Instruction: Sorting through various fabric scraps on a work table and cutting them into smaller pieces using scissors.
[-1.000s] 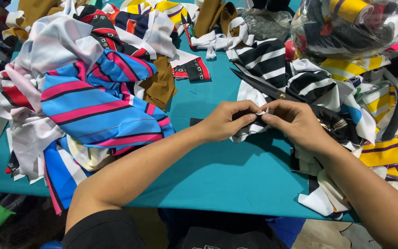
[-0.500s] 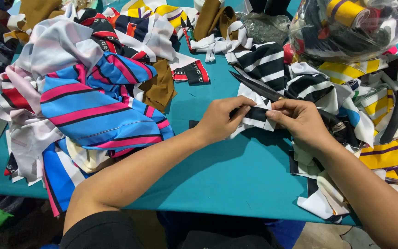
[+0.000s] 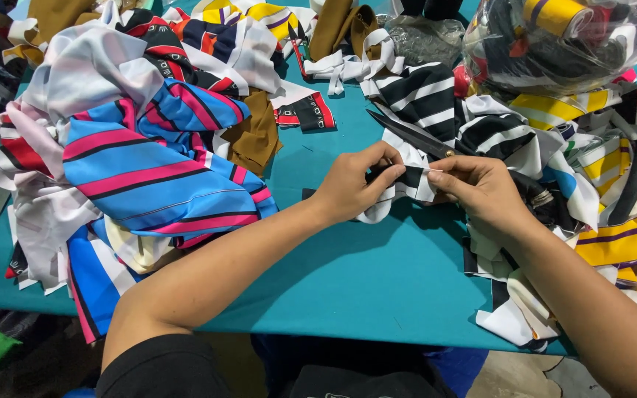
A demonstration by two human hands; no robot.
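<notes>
Two bare hands work at the middle of one teal cloth-covered counter [image 3: 348, 280]. The left hand [image 3: 352, 184] and the right hand [image 3: 481, 188] each pinch one end of one small black-and-white striped fabric strip [image 3: 407, 177], which is held taut between them just above the counter surface. Both grips are closed on this strip, thumb against fingers.

One pair of black-handled metal scissors [image 3: 407, 136] lies behind the hands, blades pointing away to the left, resting on black-and-white striped scraps.

Left of the hands lies one large heap of fabric, topped by one blue piece with pink and black diagonal stripes [image 3: 149, 177]. One brown fabric piece [image 3: 256, 136] lies beside it.

Right of the hands lies a second heap of yellow, white and black striped offcuts [image 3: 613, 236]; the pieces overlap too much to count.

One clear plastic bag filled with mixed coloured scraps [image 3: 569, 44] sits at the far right corner.
</notes>
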